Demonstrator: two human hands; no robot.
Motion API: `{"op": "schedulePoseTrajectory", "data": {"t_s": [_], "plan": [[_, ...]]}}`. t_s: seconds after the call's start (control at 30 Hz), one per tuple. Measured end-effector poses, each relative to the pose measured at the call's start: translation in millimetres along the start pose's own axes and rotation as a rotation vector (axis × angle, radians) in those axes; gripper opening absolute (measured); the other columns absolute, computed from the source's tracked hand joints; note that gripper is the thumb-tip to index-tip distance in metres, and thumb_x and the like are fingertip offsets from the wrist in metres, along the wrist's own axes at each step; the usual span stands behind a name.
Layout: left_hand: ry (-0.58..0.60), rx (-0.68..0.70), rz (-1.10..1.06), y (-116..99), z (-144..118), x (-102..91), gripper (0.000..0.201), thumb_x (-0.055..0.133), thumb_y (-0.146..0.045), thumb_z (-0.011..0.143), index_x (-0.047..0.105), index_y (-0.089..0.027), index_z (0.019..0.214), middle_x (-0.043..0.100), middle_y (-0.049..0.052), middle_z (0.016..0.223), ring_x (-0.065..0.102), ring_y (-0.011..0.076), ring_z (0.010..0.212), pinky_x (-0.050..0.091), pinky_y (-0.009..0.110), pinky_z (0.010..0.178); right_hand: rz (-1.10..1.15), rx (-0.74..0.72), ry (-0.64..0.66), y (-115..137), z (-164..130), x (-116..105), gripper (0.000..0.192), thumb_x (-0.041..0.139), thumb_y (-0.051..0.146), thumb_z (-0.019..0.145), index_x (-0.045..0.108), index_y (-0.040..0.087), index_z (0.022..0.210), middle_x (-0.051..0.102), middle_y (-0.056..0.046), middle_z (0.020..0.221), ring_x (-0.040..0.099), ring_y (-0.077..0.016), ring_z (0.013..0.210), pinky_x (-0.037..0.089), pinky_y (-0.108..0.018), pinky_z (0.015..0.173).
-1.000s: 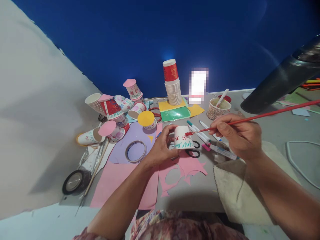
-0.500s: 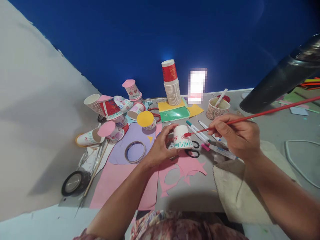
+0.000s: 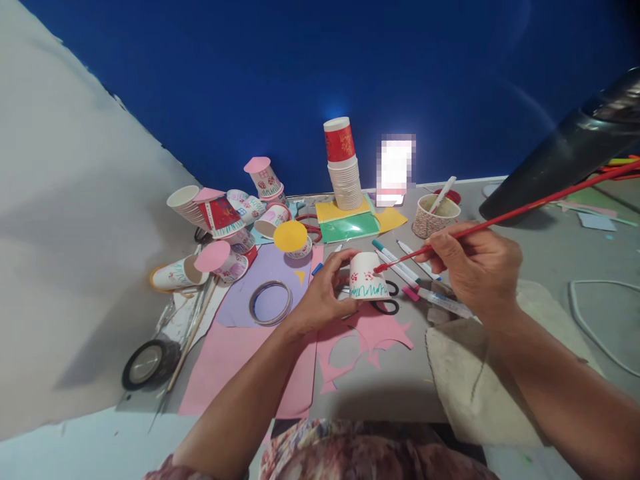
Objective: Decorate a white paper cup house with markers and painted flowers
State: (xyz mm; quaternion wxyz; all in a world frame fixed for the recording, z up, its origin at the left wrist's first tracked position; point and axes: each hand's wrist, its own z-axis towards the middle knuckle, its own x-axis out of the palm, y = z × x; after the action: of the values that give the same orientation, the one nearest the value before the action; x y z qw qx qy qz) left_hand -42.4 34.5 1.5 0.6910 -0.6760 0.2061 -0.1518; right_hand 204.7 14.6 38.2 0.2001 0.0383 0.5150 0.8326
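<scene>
My left hand (image 3: 320,293) grips an upturned white paper cup (image 3: 367,277) with red dabs and a green zigzag band near its rim. My right hand (image 3: 477,267) holds a long red paintbrush (image 3: 515,210). Its red-tipped bristles touch the cup's side at the right. Black scissors (image 3: 386,303) lie on the grey table (image 3: 390,380) just under the cup. Several marker pens (image 3: 415,277) lie between the cup and my right hand.
A heap of decorated cups (image 3: 227,223) lies at the left. A tall cup stack (image 3: 344,167) stands on coloured sheets at the back. A small patterned pot (image 3: 434,217) holds a brush. Tape rolls (image 3: 271,301), pink paper (image 3: 235,370) and a beige cloth (image 3: 475,380) lie nearby.
The brush handle has tilted upward at its far end, while its tip stays on the cup. Both hands have barely shifted.
</scene>
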Motion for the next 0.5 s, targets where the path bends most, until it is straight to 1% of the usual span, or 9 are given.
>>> {"op": "schedulePoseTrajectory", "data": {"t_s": [0.13,0.27,0.4,0.5], "plan": [[0.002,0.010,-0.016,1.6,0.5,0.4,0.080,0.083,-0.017,0.071,0.054,-0.027,0.144,0.055,0.012,0.154,0.066,0.0327,0.129,0.055,0.046,0.106,-0.046,-0.023,0.037,1.8,-0.5,0.1,0.027,0.075,0.043,0.098,0.074,0.026,0.077,0.075,0.001,0.062,0.061,-0.0129,0.044,0.051,-0.027,0.042],[-0.002,0.013,-0.010,1.7,0.5,0.5,0.079,0.084,-0.019,0.071,0.054,-0.027,0.144,0.054,0.012,0.155,0.066,0.0325,0.128,0.055,0.046,0.107,-0.046,-0.038,0.033,2.7,-1.0,0.4,0.027,0.075,0.042,0.098,0.074,0.025,0.077,0.075,0.001,0.061,0.061,-0.0120,0.044,0.050,-0.025,0.042],[0.007,0.011,-0.015,1.5,-0.1,0.2,0.078,0.083,-0.018,0.072,0.053,-0.026,0.144,0.054,0.012,0.155,0.066,0.0316,0.128,0.055,0.044,0.106,-0.046,-0.042,0.056,3.2,-0.5,1.1,0.028,0.075,0.043,0.098,0.074,0.025,0.076,0.075,0.001,0.061,0.060,-0.0128,0.043,0.050,-0.026,0.041],[0.004,0.010,-0.014,1.0,-0.2,0.2,0.078,0.084,-0.019,0.073,0.053,-0.027,0.144,0.054,0.012,0.155,0.066,0.0318,0.129,0.055,0.043,0.105,-0.030,-0.037,0.034,4.4,0.6,0.9,0.029,0.075,0.046,0.097,0.074,0.026,0.076,0.075,0.000,0.061,0.060,-0.0139,0.043,0.049,-0.028,0.040]]}}
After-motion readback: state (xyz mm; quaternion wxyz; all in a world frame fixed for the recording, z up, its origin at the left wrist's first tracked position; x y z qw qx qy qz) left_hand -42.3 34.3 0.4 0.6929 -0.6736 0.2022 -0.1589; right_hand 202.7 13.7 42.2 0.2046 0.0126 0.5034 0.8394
